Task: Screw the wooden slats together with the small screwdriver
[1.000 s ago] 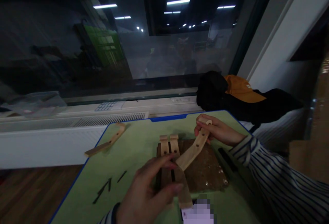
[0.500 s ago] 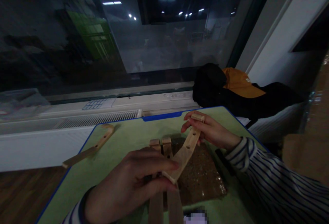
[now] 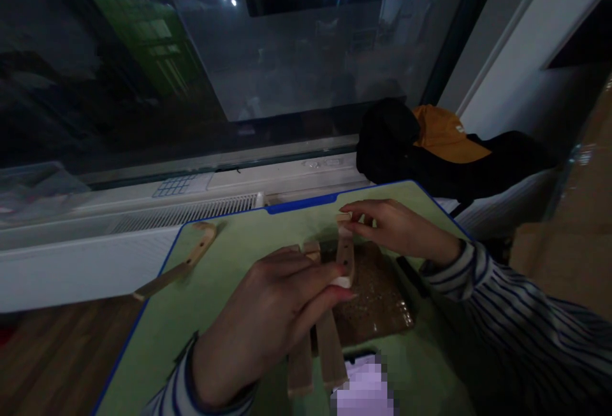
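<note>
My right hand [image 3: 396, 228] pinches the far end of a curved wooden slat [image 3: 345, 251] with holes in it. My left hand [image 3: 272, 314] grips the near end of the same slat between thumb and fingers. The slat is held on edge above two wooden slats [image 3: 325, 339] that lie side by side on the green mat [image 3: 215, 288]. A brown cork-like board [image 3: 377, 301] lies under and beside them. Both sleeves are blue and white striped.
Another curved wooden slat [image 3: 179, 266] lies at the mat's far left corner, over the edge. A black bag with an orange cap [image 3: 442, 139] sits at the back right. A white radiator grille [image 3: 186, 215] and a dark window run behind. A blurred pale object [image 3: 366, 387] lies at the near edge.
Both hands turned the curved slat from lying slanted and flat-side up to standing on edge, and brought it closer over the two flat slats. The left hand closed on its near end.
</note>
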The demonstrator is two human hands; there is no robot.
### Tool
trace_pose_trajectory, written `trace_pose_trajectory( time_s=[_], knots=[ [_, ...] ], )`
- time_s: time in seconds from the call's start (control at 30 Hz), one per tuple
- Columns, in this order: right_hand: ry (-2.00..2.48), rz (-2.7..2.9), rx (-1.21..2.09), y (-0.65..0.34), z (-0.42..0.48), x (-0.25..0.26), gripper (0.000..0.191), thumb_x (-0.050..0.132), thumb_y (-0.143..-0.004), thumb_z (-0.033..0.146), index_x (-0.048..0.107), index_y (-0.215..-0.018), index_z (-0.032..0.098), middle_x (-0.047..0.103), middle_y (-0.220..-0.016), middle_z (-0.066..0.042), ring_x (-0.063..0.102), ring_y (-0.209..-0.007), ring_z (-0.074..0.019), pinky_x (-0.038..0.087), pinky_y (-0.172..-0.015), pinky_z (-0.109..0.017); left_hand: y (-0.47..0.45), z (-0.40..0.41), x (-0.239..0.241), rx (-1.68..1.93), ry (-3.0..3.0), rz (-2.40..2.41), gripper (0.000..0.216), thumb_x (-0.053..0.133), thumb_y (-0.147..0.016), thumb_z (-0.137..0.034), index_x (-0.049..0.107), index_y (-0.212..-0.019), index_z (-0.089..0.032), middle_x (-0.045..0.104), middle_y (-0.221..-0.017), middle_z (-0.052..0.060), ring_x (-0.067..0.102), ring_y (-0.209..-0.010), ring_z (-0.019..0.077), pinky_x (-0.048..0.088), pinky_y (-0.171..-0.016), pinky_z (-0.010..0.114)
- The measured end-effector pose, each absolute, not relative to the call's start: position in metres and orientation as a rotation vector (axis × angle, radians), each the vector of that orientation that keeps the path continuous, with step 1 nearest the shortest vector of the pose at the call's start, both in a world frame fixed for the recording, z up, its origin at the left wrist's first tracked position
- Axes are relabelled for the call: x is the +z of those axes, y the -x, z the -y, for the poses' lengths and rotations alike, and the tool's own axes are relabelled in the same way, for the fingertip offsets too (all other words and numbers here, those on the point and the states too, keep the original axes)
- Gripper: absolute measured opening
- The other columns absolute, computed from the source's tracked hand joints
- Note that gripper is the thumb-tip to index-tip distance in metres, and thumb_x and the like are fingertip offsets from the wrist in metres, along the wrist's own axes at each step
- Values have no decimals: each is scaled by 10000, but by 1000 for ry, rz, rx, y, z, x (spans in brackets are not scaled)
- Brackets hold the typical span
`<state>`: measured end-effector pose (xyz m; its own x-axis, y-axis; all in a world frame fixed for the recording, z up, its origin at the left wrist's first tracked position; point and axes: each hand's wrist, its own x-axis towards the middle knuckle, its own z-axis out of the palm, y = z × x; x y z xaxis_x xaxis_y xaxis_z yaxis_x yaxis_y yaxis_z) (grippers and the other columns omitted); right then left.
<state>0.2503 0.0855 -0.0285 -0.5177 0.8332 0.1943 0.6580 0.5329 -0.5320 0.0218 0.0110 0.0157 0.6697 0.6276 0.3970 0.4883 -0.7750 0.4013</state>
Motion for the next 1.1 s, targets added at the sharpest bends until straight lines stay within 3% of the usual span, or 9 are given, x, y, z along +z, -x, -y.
trace_pose_trajectory(
  time_s=[0.17,0.23,0.3,0.43,0.53,0.67,0.77,0.93,1.1],
  knots=[
    [1146,2523,439,-249,-81,-27,314,415,-926,326,660,-1045,169,682,-1006,-103,611,-925,-240,422,-823,-359,-19,-8,20,628,-2444,-706,191,638,-834,-308,666,-979,-186,715,-862,18,663,-771,145,495,-698,229],
    [1129,2564,418,-246,-78,-28,311,408,-928,297,647,-1069,158,672,-1048,-117,608,-954,-250,422,-843,-374,-17,-14,22,702,-2406,-806,215,628,-841,-323,666,-1009,-196,716,-829,6,659,-752,136,493,-676,216],
    [1131,2577,400,-243,-74,-29,302,398,-932,267,635,-1085,158,669,-1059,-113,610,-968,-246,427,-860,-393,-15,-25,23,778,-2367,-974,217,582,-870,-338,666,-1026,-212,719,-931,10,664,-797,136,503,-683,211],
    [1161,2549,365,-238,-64,-31,265,438,-934,286,599,-1100,156,665,-1039,-79,621,-949,-210,458,-857,-440,-11,-52,18,593,-2444,-1238,326,546,-868,-431,657,-1077,-206,696,-1083,35,641,-990,198,480,-881,306],
    [1172,2521,357,-239,-58,-31,261,471,-923,276,576,-1129,155,669,-1043,-72,636,-934,-195,485,-841,-412,-11,-62,9,471,-2460,-1220,394,547,-859,-450,619,-1142,-187,673,-1138,56,616,-1049,217,458,-929,334],
    [1210,2466,332,-245,-49,-31,257,460,-918,256,583,-1129,177,689,-1050,-76,652,-931,-196,494,-843,-327,-17,-59,1,413,-2369,-1081,371,518,-884,-428,606,-1148,-184,668,-1137,61,634,-1004,205,486,-864,305],
    [1259,2410,291,-257,-28,-28,280,442,-918,242,553,-1158,150,682,-1065,-100,655,-928,-211,509,-834,-346,-23,-56,0,379,-2334,-1030,332,517,-893,-391,608,-1147,-198,674,-1106,60,637,-978,212,484,-851,316],
    [1225,2417,245,-285,30,-27,315,384,-904,145,513,-1186,203,688,-1035,-73,673,-869,-154,553,-721,-238,-26,-57,3,370,-2335,-990,271,497,-916,-324,619,-1130,-211,679,-1080,48,638,-969,207,474,-849,309],
    [1126,2542,114,-298,64,-45,521,471,-824,192,424,-1341,231,578,-1269,-77,618,-1046,-195,550,-782,-235,-27,-58,0,389,-2334,-993,248,489,-922,-336,644,-1078,-220,699,-1019,30,660,-900,192,476,-818,293]
  ],
)
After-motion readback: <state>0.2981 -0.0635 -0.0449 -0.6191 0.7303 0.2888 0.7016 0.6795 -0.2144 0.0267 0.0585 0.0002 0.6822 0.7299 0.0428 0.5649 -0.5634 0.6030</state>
